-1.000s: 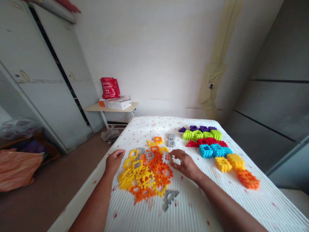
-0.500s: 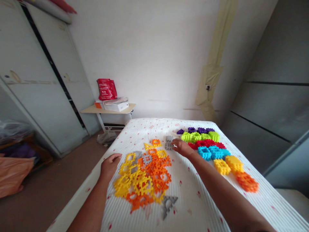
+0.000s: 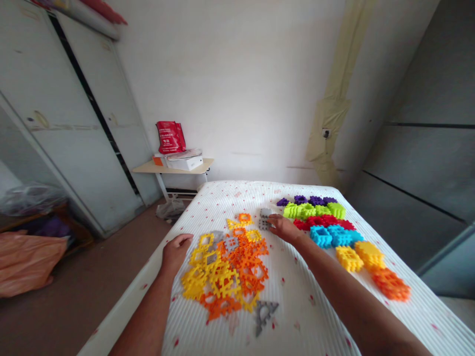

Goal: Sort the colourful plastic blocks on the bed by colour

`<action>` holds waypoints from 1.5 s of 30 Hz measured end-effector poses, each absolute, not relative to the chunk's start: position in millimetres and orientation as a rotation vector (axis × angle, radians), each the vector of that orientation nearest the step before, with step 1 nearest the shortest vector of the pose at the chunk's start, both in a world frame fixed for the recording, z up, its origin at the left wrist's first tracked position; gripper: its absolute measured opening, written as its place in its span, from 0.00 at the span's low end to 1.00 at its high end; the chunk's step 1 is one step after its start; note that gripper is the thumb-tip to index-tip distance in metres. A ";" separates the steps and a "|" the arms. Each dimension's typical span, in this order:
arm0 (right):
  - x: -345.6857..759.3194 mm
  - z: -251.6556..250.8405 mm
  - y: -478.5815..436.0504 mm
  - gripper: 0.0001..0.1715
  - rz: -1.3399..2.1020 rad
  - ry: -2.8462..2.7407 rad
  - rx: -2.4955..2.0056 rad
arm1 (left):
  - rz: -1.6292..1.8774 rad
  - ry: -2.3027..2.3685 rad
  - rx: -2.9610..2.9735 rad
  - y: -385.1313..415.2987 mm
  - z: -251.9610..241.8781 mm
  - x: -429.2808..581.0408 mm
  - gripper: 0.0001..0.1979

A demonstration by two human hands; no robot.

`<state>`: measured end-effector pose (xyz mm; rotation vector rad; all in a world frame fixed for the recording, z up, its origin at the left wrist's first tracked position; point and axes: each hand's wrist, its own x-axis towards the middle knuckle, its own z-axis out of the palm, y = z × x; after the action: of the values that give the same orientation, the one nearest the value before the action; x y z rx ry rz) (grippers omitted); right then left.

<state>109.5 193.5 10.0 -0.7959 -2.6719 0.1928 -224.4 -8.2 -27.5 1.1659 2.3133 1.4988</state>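
Observation:
My right hand [image 3: 284,228] reaches over the sheet with its fingertips closed at the edge of the grey interlocking building pieces [image 3: 264,222], which lie flat one behind the other. Loosely curled, my left hand [image 3: 177,253] hovers at the left side of a mixed heap, a gap showing between thumb and fingers and nothing visible in it. That heap holds flat yellow building pieces [image 3: 196,283] and orange building pieces [image 3: 249,262], with a few grey ones among them. Nearest me lies a grey triangular piece [image 3: 264,316].
Rows of sorted pieces line the right side: purple [image 3: 316,200], lime green [image 3: 306,211], red [image 3: 326,221], blue [image 3: 339,235], yellow [image 3: 349,259] and orange [image 3: 391,284]. A small table [image 3: 148,167] carrying a red bag [image 3: 170,137] stands beyond the bed's left corner.
The view has swung slightly left, so everything sits further right in the picture. My right hand stays at the grey pieces; my left hand remains beside the heap.

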 end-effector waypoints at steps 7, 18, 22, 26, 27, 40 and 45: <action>130.3 0.9 136.1 0.13 0.144 -2.617 -0.561 | 1.455 2.332 1.413 -11.4 -6.7 -205.7 0.15; 175.0 -6.3 82.7 0.17 0.142 -2.672 -0.452 | 0.482 2.290 2.057 14.7 34.5 -118.2 0.13; 172.6 -6.8 83.2 0.18 0.128 -2.667 -0.449 | 0.319 2.331 2.055 20.1 35.9 -112.0 0.12; 171.5 -10.9 84.8 0.18 0.092 -2.653 -0.420 | 0.173 2.328 2.054 21.1 37.1 -113.1 0.14; 171.6 -12.0 85.3 0.18 0.086 -2.652 -0.421 | 0.153 2.324 2.062 21.2 36.6 -113.5 0.15; 169.8 -15.8 88.0 0.16 0.044 -2.662 -0.427 | 0.259 2.369 2.043 9.5 59.5 -144.5 0.16; 169.1 -16.2 87.9 0.16 0.029 -2.662 -0.433 | 0.492 2.227 2.115 31.3 83.8 -132.9 0.18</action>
<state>169.1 87.9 -16.2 -0.4326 -2.6623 0.0288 -132.9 31.3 83.8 2.1145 2.2266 0.4920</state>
